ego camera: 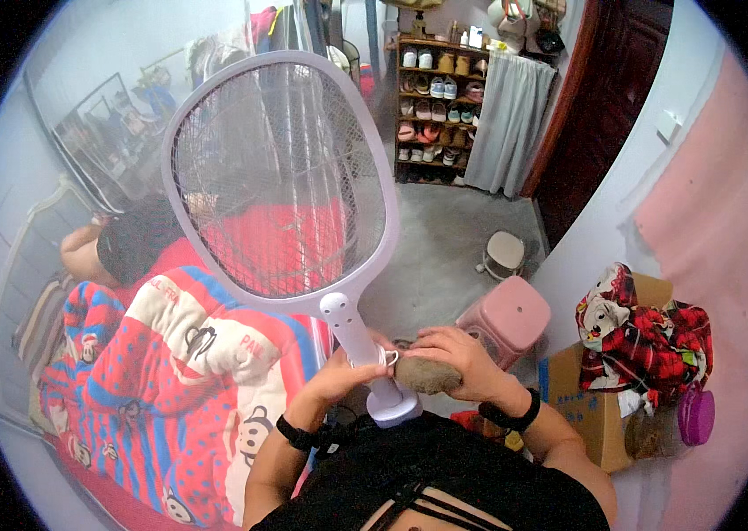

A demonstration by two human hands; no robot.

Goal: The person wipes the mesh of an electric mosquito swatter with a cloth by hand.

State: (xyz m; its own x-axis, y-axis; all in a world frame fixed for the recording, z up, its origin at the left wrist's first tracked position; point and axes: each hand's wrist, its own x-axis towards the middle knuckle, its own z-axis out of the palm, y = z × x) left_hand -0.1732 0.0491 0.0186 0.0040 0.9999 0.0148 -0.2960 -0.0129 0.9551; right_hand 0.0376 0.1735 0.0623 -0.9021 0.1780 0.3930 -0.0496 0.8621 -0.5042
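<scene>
A lilac electric mosquito swatter stands upright before me, its mesh head raised and its flared base close to my black top. My left hand is wrapped around its handle. A thin white cord loops around the handle by my left thumb. Beside the handle, my right hand grips a grey-brown, oval, rough-looking object; its exact kind cannot be made out. The right fingertips are close to the cord, and whether they touch it is unclear.
On the left, a patterned blanket covers a bed where a person lies. A pink plastic stool and a small round stool stand on the floor. At right is a cardboard box; a shoe rack stands beyond.
</scene>
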